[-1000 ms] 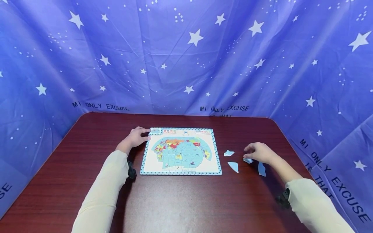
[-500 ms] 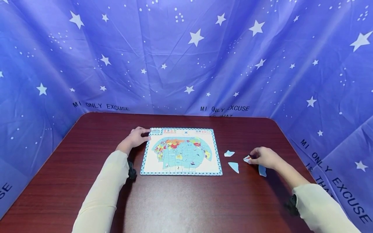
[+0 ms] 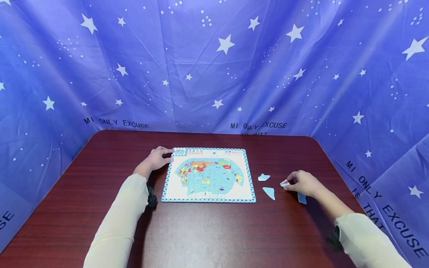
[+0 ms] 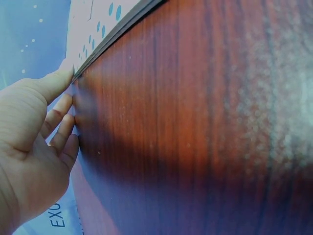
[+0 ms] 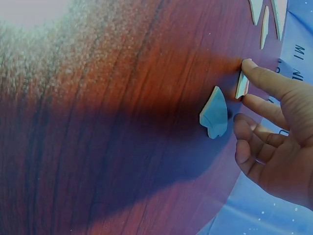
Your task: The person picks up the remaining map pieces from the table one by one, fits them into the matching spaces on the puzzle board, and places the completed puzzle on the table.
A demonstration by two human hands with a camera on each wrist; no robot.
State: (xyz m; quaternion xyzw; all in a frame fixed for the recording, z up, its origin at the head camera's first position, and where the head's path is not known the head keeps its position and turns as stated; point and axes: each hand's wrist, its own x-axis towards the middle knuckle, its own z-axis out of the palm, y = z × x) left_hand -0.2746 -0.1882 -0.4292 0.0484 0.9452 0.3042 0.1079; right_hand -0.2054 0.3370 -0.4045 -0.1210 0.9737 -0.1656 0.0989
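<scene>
My left hand (image 3: 155, 160) reaches to the upper left corner of a world map puzzle board (image 3: 247, 192), fingertips at its edge. In the left wrist view the thumb (image 4: 57, 82) lies at the board's rim and the other fingers are loosely bent below. My right hand (image 3: 304, 183) pinches a small puzzle piece (image 3: 284, 183), pale blue with some red, between thumb and index finger; the right wrist view shows this piece (image 5: 242, 86) edge-on. Another light blue puzzle piece (image 3: 302, 198) lies under the right hand, partly covered by it in the head view.
Between board and right hand lie two more pieces, a jagged one (image 3: 264, 177) and a pointed one (image 3: 269, 192). All rest on a dark red-brown wooden table (image 3: 214, 234). A blue curtain with white stars (image 3: 187, 100) surrounds the table's back and sides.
My right hand has shifted slightly right and toward me, and its fingers now pinch the puzzle piece, whose red part shows. The left hand stays at the board's corner.
</scene>
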